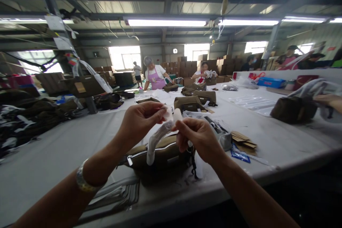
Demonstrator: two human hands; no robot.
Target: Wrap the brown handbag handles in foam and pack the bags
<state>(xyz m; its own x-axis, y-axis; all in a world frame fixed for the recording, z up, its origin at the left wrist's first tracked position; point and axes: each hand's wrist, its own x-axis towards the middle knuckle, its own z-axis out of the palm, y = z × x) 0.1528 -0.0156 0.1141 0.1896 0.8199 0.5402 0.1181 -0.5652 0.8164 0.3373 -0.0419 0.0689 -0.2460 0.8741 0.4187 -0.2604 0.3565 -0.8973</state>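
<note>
Single head-worn view. Camera sits above the near side of the counter (69,149), facing forward and slightly down across it. Left hand (141,115) and right hand (199,137) close to lens, over counter's near part; wide frame reaches windows (124,57) well beyond counter.

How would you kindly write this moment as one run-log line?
left hand: pinching thin white piece; right hand: pinching white strip; below: olive bag, wrapped handle; right of bag: brown cards, blue packet
</note>
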